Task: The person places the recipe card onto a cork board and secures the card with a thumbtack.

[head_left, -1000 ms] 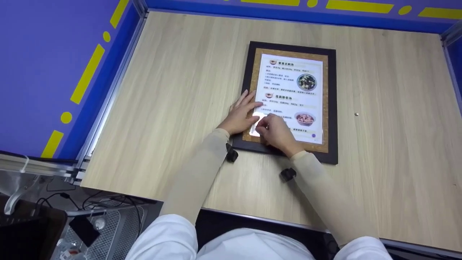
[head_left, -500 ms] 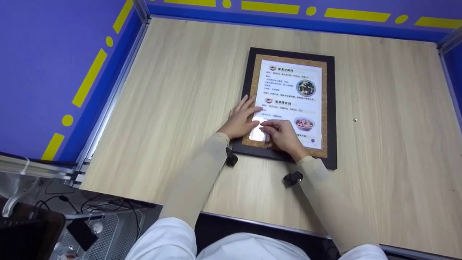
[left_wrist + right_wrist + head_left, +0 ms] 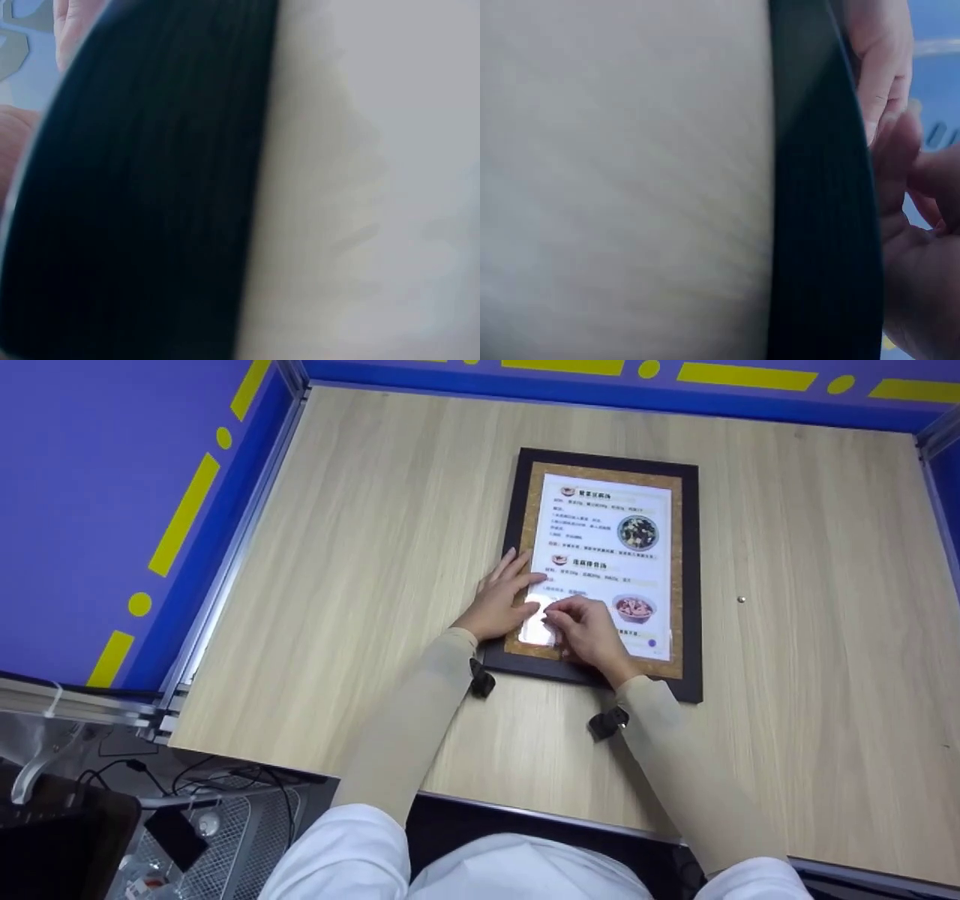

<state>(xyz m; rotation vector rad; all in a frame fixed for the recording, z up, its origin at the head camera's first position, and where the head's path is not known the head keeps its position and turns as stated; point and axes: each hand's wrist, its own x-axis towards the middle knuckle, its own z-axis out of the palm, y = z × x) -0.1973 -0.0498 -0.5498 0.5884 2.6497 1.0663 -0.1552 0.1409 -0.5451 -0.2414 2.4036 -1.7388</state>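
A black-bordered frame (image 3: pixel 701 577) with a cork-brown inner band lies flat on the table. Inside it is a printed recipe page (image 3: pixel 585 521) with text and two food pictures, its glossy surface glaring at the lower left. My left hand (image 3: pixel 499 601) rests spread over the frame's left side, thumb and forefinger reaching onto the page. Beside that thumb, my right hand (image 3: pixel 592 631) is over the lower page with curled fingers, thumb and forefinger tips together. No thing shows between those tips. The right wrist view has the frame's dark edge (image 3: pixel 821 225) in front of the fingers.
The pale wood table (image 3: pixel 360 547) extends around the frame. A small shiny round bit (image 3: pixel 741 599) lies to its right. Blue panels (image 3: pixel 97 472) with yellow marks border the left and back. Beyond the front left edge are a wire basket (image 3: pixel 225 825) and cables.
My right hand has shifted slightly right and up over the page, its fingertips moving a little away from the lower left corner. My left hand and the frame keep their places.
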